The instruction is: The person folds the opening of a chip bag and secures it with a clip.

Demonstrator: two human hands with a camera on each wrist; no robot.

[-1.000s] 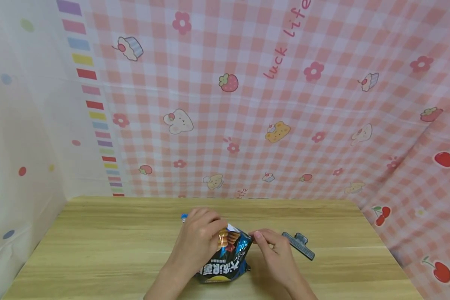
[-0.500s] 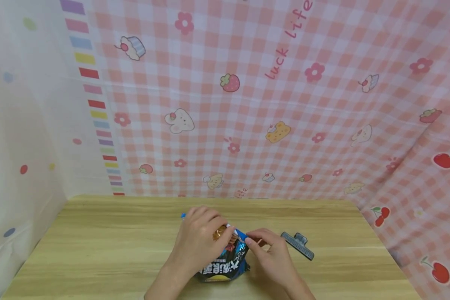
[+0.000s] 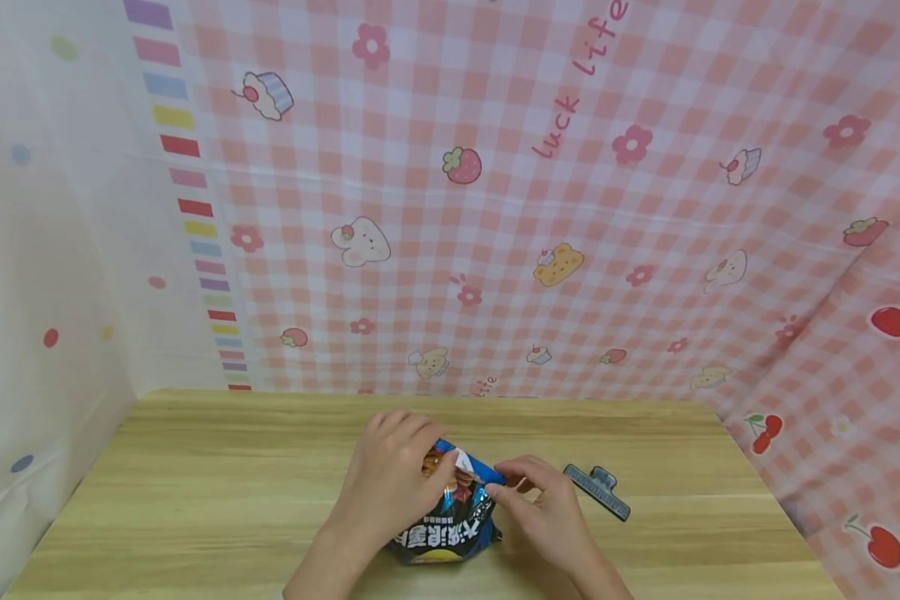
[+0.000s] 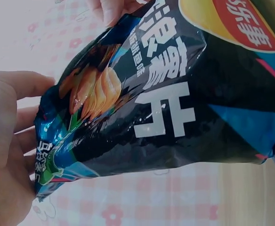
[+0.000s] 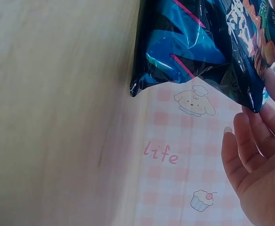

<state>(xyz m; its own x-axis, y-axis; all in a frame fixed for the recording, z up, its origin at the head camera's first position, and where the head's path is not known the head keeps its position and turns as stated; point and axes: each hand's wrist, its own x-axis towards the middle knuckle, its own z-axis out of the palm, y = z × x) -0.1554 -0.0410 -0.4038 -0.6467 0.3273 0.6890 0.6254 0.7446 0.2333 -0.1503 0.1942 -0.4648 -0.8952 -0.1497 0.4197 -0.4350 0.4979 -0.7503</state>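
Observation:
A black and blue bag of potato chips [image 3: 450,533], printed with chips and white characters, stands on the table, its top edge turned over in a blue and white strip. My left hand [image 3: 390,471] grips the left end of this top edge; in the left wrist view, the fingers of the left hand [image 4: 5,136] go behind the bag [image 4: 142,103]. At the opposite top corner, my right hand [image 3: 543,512] pinches the edge between thumb and fingers. The right wrist view has the right hand [image 5: 260,150] at that corner of the bag [image 5: 184,52], other fingers loosely bent.
A dark, wide-jawed bag clip [image 3: 598,492] lies on the wooden table [image 3: 217,492] just right of my right hand. Behind the table hangs a pink checked cloth [image 3: 420,208], and more cloth borders both sides.
The bag's top edge has come over into a visible blue strip between the hands. My right fingers have shifted slightly left and down along the corner. The clip stays put.

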